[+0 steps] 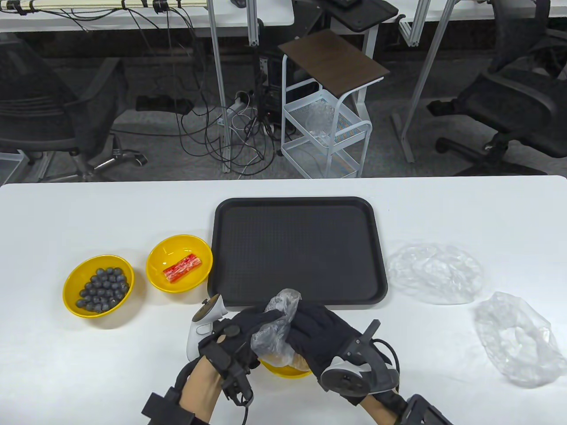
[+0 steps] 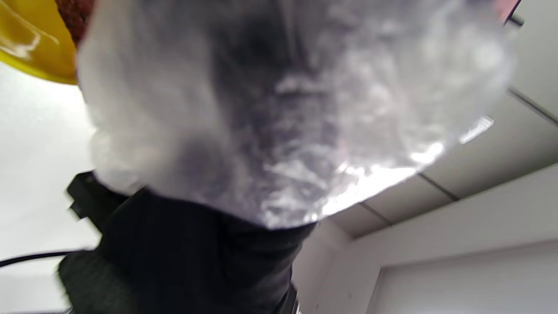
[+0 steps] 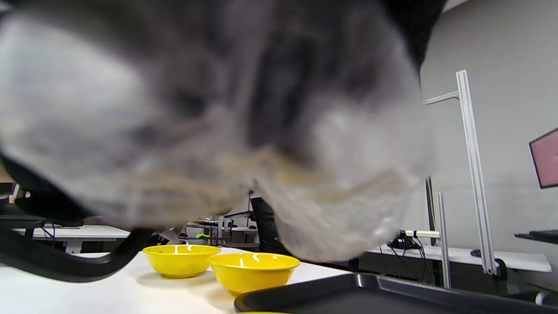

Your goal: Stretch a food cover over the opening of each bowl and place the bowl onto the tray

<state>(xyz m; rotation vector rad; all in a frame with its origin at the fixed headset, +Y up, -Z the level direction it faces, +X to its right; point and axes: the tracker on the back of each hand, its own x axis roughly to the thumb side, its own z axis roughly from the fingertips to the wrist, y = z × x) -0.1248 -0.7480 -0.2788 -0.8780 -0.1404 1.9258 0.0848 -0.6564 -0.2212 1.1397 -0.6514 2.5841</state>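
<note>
Both gloved hands hold one crumpled clear food cover (image 1: pixel 277 325) above a yellow bowl (image 1: pixel 285 369) at the table's front edge; the bowl is mostly hidden under them. My left hand (image 1: pixel 248 325) grips the cover's left side, and my right hand (image 1: pixel 316 330) grips its right side. The cover (image 2: pixel 279 109) fills the left wrist view, and a blurred cover (image 3: pixel 209 131) fills the right wrist view. The black tray (image 1: pixel 297 250) lies just beyond the hands with nothing on it. A yellow bowl of dark berries (image 1: pixel 98 285) and a yellow bowl with a red stick (image 1: pixel 179 263) stand left of the tray.
Two more clear covers (image 1: pixel 436 272) (image 1: pixel 516 338) lie on the white table at the right. Beyond the far table edge are a white wire cart (image 1: pixel 325 133), cables and office chairs.
</note>
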